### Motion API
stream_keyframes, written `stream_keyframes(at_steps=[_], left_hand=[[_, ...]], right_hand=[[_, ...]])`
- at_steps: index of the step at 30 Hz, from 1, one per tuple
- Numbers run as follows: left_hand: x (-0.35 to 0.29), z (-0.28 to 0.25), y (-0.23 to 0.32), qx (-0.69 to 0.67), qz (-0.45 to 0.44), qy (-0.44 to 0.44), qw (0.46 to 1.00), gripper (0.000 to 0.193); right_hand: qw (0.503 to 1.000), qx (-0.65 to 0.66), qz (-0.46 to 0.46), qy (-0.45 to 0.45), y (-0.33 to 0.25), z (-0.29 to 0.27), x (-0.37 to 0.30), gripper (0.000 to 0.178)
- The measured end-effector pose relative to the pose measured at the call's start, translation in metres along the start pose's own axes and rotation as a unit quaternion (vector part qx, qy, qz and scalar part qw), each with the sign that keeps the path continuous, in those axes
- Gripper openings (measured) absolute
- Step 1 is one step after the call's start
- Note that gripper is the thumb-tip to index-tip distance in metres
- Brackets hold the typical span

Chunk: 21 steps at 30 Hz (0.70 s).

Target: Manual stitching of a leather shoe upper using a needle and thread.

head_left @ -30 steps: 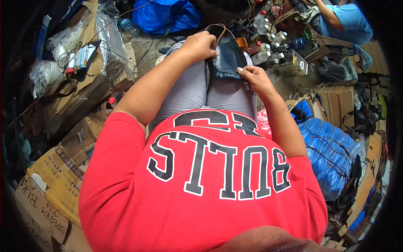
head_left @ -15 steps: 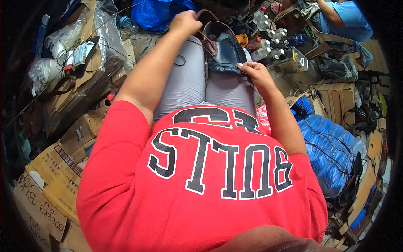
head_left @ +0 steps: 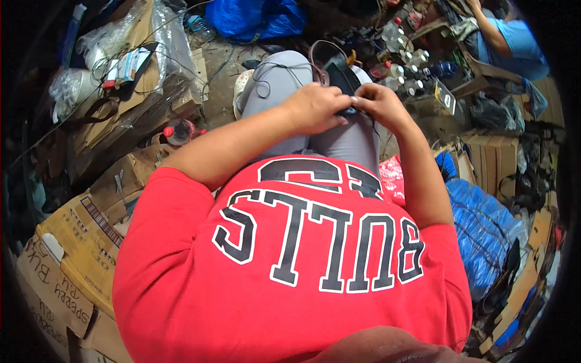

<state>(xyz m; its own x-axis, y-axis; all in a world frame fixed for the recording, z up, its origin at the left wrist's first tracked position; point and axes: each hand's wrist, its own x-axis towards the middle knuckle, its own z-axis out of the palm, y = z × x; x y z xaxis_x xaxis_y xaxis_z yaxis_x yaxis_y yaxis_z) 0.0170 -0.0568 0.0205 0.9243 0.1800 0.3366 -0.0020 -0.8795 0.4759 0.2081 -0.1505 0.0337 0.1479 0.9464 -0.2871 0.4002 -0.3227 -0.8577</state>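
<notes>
Across my thighs lies a dark leather shoe [head_left: 340, 75] with a brown leather collar [head_left: 325, 51], its near edge largely hidden behind my hands. My right hand [head_left: 382, 104] is closed, pinching at that near edge. Beside it, my left hand [head_left: 318, 107] is closed too, its fingertips meeting the right ones over the dark leather. Whatever the left fingers pinch is too small to make out. A thin black cord [head_left: 261, 85] lies in a loose loop over my left knee.
Several bottles [head_left: 399, 75] stand beyond my right knee. Another person in a blue shirt [head_left: 514, 48] sits at the far right. A blue plastic bag [head_left: 254, 18] lies ahead, cardboard boxes [head_left: 72, 242] at left, and a blue plastic-wrapped bundle [head_left: 484, 227] at right.
My left hand has come back from the shoe's far brown end to meet my right hand at the near edge. The right hand stays at that edge.
</notes>
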Motion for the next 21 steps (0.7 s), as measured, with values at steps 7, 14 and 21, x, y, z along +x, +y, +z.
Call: stream_keyframes(at_steps=[7, 14, 21], left_hand=[[-0.006, 0.011, 0.01, 0.003, 0.025, 0.039, 0.999, 0.032], [-0.005, 0.008, 0.007, -0.01, 0.01, 0.043, 0.999, 0.032], [-0.006, 0.0, 0.001, -0.05, -0.021, 0.001, 0.998, 0.031]], right_hand=[[0.996, -0.035, 0.075, 0.024, -0.021, 0.001, -0.037, 0.027], [0.981, -0.185, -0.046, -0.019, -0.02, -0.006, -0.035, 0.028], [0.999, 0.015, 0.009, 0.039, -0.037, -0.039, -0.078, 0.028]])
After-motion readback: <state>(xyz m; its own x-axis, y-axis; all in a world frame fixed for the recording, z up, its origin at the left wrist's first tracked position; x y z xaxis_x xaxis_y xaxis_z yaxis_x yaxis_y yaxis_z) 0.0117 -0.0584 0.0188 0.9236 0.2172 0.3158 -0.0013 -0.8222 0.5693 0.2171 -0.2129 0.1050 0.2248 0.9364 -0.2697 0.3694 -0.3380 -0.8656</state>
